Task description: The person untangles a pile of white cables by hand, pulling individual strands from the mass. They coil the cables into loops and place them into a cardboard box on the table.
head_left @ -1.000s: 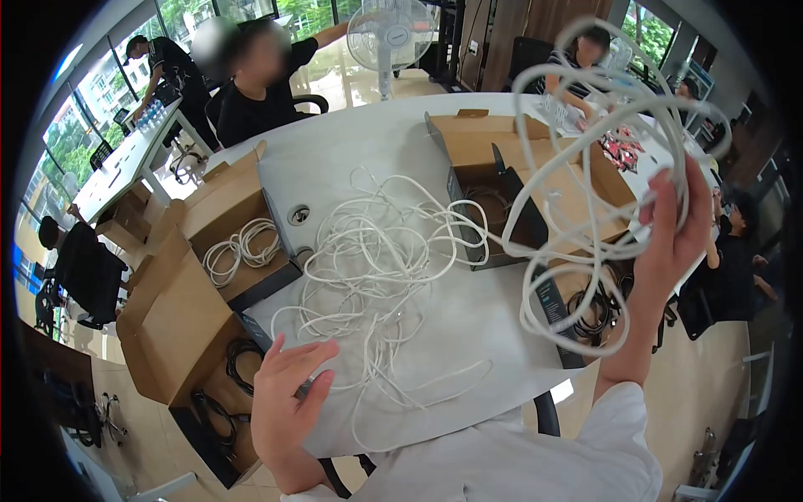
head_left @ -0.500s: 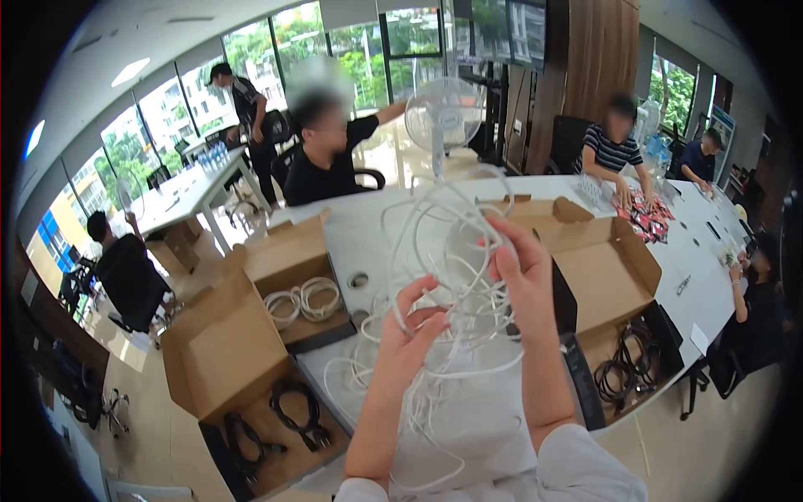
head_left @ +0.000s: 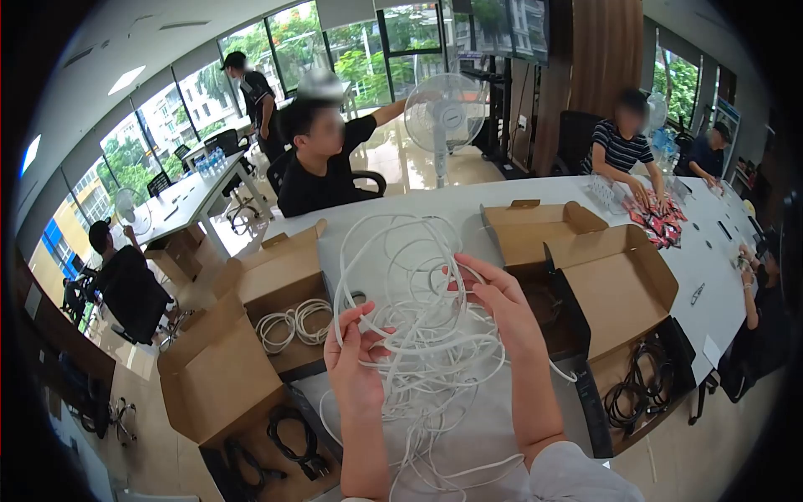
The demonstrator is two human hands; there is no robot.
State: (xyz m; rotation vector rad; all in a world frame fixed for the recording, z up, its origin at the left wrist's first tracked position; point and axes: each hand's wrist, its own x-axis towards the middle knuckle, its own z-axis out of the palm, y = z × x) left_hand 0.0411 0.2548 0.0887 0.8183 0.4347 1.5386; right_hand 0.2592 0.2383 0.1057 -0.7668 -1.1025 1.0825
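A tangle of white cable (head_left: 435, 356) lies on the white table, with several loops raised above it. My left hand (head_left: 355, 356) is closed on a raised loop at the left of the tangle. On the right side, my right hand (head_left: 489, 293) pinches strands of the same cable between thumb and fingers. Two coils of white cable (head_left: 293, 325) rest in an open cardboard box to the left. Black cables (head_left: 293, 439) lie in the box nearer to me, and more black cables (head_left: 640, 385) fill a box on the right.
Another open box (head_left: 544, 309) stands right of the tangle. The white table (head_left: 393, 205) extends to the right, where a person (head_left: 623, 155) handles red packets (head_left: 657, 219). Across the table sits a person in black (head_left: 326, 167) beside a white fan (head_left: 443, 117).
My hands have moved farther apart, the left one going left. The held loops are lower and spread wider. The view has shifted slightly.
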